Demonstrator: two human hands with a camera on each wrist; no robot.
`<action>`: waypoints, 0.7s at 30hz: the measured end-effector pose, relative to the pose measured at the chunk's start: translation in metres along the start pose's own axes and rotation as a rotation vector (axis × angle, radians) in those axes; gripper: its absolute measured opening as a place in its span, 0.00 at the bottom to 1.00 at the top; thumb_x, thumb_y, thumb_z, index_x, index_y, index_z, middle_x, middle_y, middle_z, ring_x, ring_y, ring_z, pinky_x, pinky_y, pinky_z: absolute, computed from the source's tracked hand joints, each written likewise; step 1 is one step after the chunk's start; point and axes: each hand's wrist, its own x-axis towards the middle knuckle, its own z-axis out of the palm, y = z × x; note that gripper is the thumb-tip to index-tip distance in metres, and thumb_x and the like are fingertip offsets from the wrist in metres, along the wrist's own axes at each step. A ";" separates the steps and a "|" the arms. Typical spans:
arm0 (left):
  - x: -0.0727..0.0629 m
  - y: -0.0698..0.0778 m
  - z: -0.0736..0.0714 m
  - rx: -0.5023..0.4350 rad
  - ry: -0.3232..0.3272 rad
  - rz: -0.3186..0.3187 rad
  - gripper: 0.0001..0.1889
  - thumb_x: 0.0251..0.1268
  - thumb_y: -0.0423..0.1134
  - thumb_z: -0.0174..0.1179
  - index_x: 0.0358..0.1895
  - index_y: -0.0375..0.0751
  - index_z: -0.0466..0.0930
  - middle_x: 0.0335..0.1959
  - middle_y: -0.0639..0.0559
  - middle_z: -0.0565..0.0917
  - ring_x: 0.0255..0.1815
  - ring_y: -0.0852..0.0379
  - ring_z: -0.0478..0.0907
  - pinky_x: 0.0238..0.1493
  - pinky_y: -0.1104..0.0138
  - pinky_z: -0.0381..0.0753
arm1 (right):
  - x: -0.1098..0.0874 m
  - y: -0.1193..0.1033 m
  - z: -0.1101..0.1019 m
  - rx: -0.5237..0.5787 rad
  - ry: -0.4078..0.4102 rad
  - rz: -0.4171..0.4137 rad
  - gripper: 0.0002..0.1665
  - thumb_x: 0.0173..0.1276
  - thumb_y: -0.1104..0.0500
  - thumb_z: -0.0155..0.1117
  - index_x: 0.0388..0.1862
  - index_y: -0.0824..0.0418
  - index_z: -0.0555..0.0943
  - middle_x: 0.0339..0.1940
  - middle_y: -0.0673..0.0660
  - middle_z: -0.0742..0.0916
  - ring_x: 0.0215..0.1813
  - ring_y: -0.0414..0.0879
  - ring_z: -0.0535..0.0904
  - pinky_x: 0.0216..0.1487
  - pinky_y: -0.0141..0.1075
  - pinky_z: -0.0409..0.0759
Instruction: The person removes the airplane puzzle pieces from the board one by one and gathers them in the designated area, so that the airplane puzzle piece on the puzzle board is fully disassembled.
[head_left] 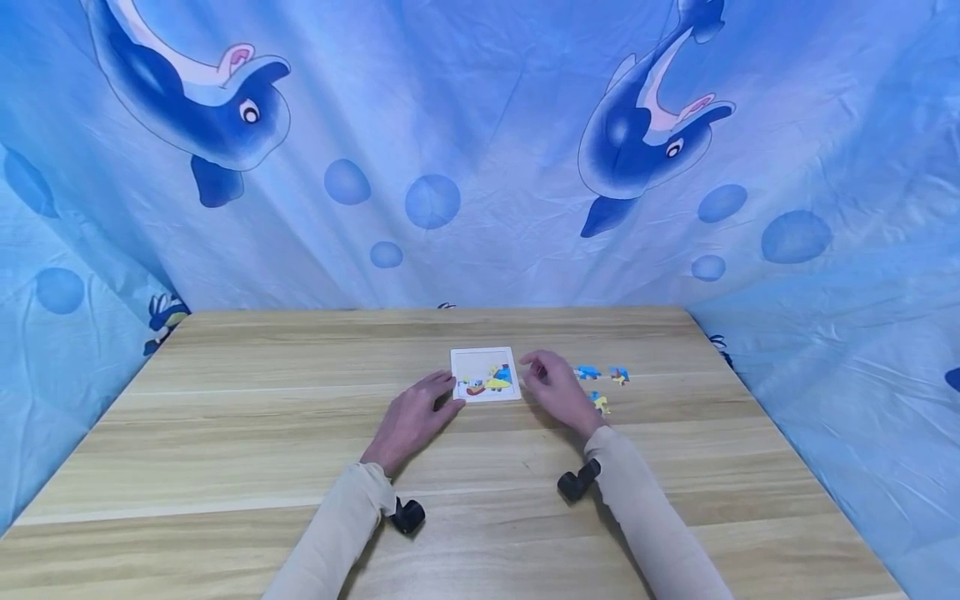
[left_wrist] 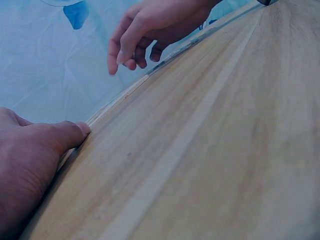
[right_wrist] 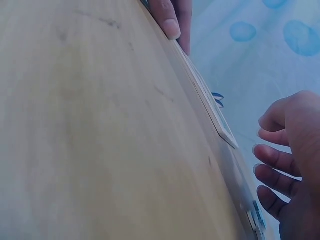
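Through the remote head camera I see the white-rimmed puzzle board (head_left: 472,362) flat on the wooden table (head_left: 225,433), a coloured cartoon picture (head_left: 498,379) occupying its lower part. The left hand (head_left: 411,421) rests against the board's left edge, fingers and thumb relaxed rather than clasping; the right hand (head_left: 557,390), fingers loosely bent and gripping nothing I can see, hangs just beside the right edge, near loose puzzle pieces (head_left: 618,375).
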 end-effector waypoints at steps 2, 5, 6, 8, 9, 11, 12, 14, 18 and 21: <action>0.000 0.000 0.000 -0.004 0.004 0.000 0.24 0.66 0.53 0.60 0.58 0.42 0.80 0.62 0.47 0.77 0.64 0.49 0.72 0.62 0.54 0.73 | 0.002 -0.001 0.002 0.006 -0.002 -0.003 0.14 0.69 0.65 0.55 0.52 0.65 0.79 0.34 0.54 0.79 0.37 0.45 0.75 0.40 0.39 0.77; 0.000 0.000 0.001 -0.006 0.006 0.001 0.24 0.66 0.53 0.60 0.58 0.42 0.80 0.62 0.47 0.77 0.64 0.49 0.72 0.62 0.54 0.73 | 0.004 -0.002 0.006 0.008 -0.007 -0.016 0.14 0.69 0.65 0.56 0.51 0.65 0.79 0.34 0.54 0.79 0.37 0.45 0.74 0.40 0.38 0.76; -0.001 0.000 0.001 -0.007 0.006 0.001 0.24 0.66 0.53 0.60 0.58 0.42 0.80 0.62 0.47 0.77 0.64 0.49 0.72 0.62 0.54 0.73 | 0.005 -0.003 0.007 0.009 -0.011 -0.018 0.13 0.69 0.64 0.56 0.51 0.65 0.79 0.34 0.54 0.79 0.38 0.45 0.74 0.40 0.38 0.76; -0.001 0.000 0.001 -0.004 0.006 0.002 0.24 0.66 0.53 0.59 0.58 0.42 0.80 0.62 0.47 0.77 0.64 0.49 0.72 0.62 0.54 0.73 | 0.006 -0.005 0.009 0.018 -0.016 -0.022 0.13 0.70 0.63 0.57 0.51 0.65 0.79 0.34 0.54 0.79 0.38 0.45 0.74 0.40 0.39 0.76; -0.001 0.000 0.001 -0.004 0.005 0.002 0.23 0.66 0.53 0.59 0.58 0.43 0.80 0.62 0.47 0.77 0.64 0.49 0.72 0.62 0.54 0.73 | 0.007 -0.006 0.010 0.023 -0.019 -0.023 0.13 0.70 0.63 0.57 0.51 0.65 0.79 0.34 0.54 0.79 0.38 0.45 0.74 0.40 0.39 0.76; -0.001 0.000 0.001 -0.002 0.005 0.002 0.24 0.67 0.53 0.59 0.59 0.43 0.80 0.62 0.47 0.77 0.64 0.49 0.72 0.62 0.54 0.73 | 0.008 -0.008 0.012 0.033 -0.024 -0.016 0.12 0.70 0.62 0.57 0.50 0.64 0.79 0.35 0.54 0.79 0.39 0.46 0.74 0.41 0.39 0.76; -0.001 0.000 0.001 -0.001 0.003 0.002 0.24 0.67 0.54 0.59 0.59 0.43 0.80 0.62 0.47 0.77 0.64 0.49 0.72 0.62 0.54 0.73 | 0.009 -0.008 0.013 0.033 -0.025 -0.012 0.12 0.70 0.62 0.58 0.50 0.64 0.79 0.35 0.53 0.79 0.39 0.45 0.74 0.41 0.39 0.76; 0.000 0.000 0.001 0.000 0.002 0.002 0.24 0.67 0.54 0.59 0.59 0.43 0.80 0.62 0.47 0.77 0.64 0.49 0.72 0.62 0.54 0.73 | 0.010 -0.010 0.016 0.028 -0.023 -0.004 0.11 0.70 0.63 0.58 0.49 0.63 0.80 0.35 0.53 0.79 0.39 0.45 0.74 0.42 0.39 0.76; 0.000 0.001 0.000 0.001 -0.005 -0.002 0.25 0.66 0.54 0.59 0.59 0.42 0.79 0.62 0.47 0.77 0.64 0.48 0.72 0.62 0.54 0.73 | 0.013 -0.012 0.020 -0.006 -0.022 0.009 0.11 0.70 0.63 0.59 0.49 0.62 0.80 0.35 0.52 0.80 0.40 0.44 0.74 0.42 0.38 0.76; 0.000 0.002 -0.002 0.003 -0.011 -0.006 0.26 0.65 0.54 0.60 0.60 0.42 0.79 0.63 0.46 0.77 0.64 0.48 0.72 0.63 0.53 0.73 | 0.015 -0.014 0.023 -0.037 -0.027 0.015 0.10 0.70 0.62 0.59 0.49 0.62 0.80 0.37 0.52 0.80 0.41 0.44 0.74 0.43 0.37 0.76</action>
